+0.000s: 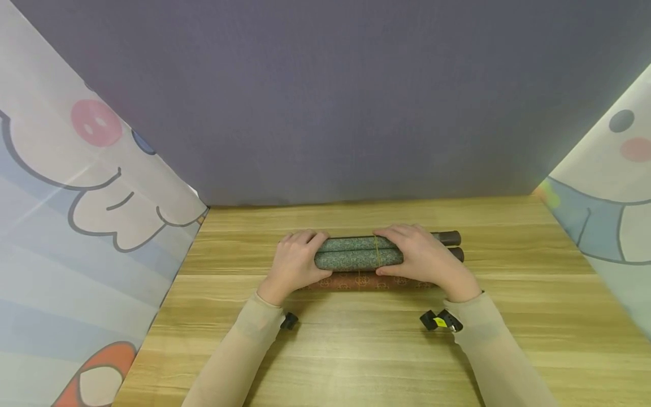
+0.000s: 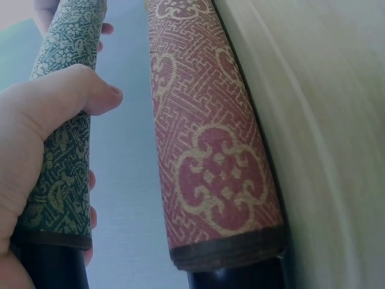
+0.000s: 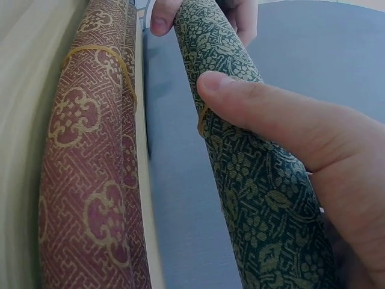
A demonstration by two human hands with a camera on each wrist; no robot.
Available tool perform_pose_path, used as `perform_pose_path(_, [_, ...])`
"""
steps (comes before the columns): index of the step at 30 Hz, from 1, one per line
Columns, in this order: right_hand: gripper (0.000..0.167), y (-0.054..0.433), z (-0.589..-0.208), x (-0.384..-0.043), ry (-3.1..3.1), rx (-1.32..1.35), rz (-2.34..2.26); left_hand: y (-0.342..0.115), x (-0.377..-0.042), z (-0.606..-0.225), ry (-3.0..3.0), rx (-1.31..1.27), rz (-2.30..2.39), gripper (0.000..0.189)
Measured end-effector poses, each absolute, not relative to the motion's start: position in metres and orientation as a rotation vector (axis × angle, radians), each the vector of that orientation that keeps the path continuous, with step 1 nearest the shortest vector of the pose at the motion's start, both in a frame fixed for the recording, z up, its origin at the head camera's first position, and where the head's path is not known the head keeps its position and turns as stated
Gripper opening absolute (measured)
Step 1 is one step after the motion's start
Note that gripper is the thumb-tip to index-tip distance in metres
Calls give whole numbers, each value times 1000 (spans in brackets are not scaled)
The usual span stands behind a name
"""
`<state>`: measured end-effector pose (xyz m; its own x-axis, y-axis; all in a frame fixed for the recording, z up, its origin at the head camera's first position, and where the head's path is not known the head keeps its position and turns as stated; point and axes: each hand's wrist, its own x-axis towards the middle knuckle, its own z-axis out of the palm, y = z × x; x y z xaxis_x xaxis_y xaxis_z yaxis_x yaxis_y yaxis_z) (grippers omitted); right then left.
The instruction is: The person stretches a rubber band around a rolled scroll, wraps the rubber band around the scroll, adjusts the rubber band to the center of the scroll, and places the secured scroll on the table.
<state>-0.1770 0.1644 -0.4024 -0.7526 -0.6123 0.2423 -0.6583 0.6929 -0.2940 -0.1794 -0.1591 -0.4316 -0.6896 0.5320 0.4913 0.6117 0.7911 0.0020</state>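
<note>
A green brocade scroll (image 1: 351,260), rolled as two side-by-side rolls, is gripped by both hands. My left hand (image 1: 295,263) curls round its left part, with the thumb along the near side. Further right, my right hand (image 1: 424,257) holds it the same way, thumb near the thin yellow band (image 1: 377,251) round it. Dark end knobs (image 1: 450,238) stick out past the right hand. Nearer my body, a red scroll (image 1: 363,281) with gold flower patterns lies on the table; both wrist views show a gap between it and the green one. A yellow band (image 3: 99,48) circles the red scroll.
The wood-grain table (image 1: 335,350) stretches around the scrolls. A grey wall panel (image 1: 356,113) stands behind it, with cartoon-printed sheets (image 1: 51,198) at the left and right sides. Small black devices (image 1: 441,321) sit at the wrists by the beige sleeves.
</note>
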Motion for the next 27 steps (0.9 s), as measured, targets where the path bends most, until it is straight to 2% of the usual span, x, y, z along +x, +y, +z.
perform_pose_path(15, [89,146,-409,-175,-2646,1151,578,-154,-175,-431,-2509,-878,-218,77])
perform_pose_path(22, [100,128,-417,-170,-2638,1175,540,-150,-176,-433,-2520,-908,-224,71])
perform_pose_path(27, [100,129,-415,-169,-2670,1142,554,-149,-177,-435,-2516,-906,-237,72])
